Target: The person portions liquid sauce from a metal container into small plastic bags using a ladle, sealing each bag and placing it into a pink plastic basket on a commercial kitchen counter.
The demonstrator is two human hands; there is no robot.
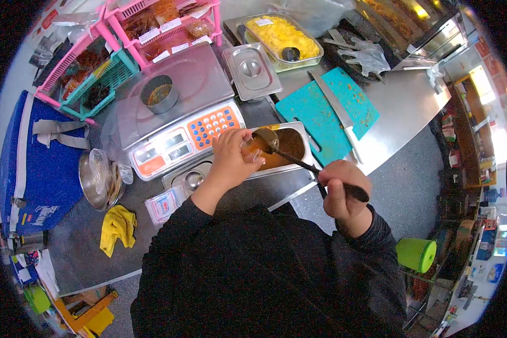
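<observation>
My left hand (233, 158) grips a small clear plastic cup (251, 148) above a steel food pan (303, 139) of orange-brown sauce. In my right hand (347, 190) is the dark handle of a ladle (267, 139), its bowl tilted at the cup's mouth. Whether sauce is flowing from the bowl cannot be told. Beyond the left hand stands a digital weighing scale (213, 126) with an orange keypad, bearing a round metal container (159, 94) with bits of food in it. Close to the left wrist, a steel lid (193, 179) is partly hidden.
Right of the pan, a knife (333, 101) lies on a turquoise cutting board (365, 99). Behind are a lidded steel pan (253, 69) and a tray of yellow food (283, 36). A steel bowl (86, 181), yellow cloth (119, 228) and blue bag (55, 177) are at left.
</observation>
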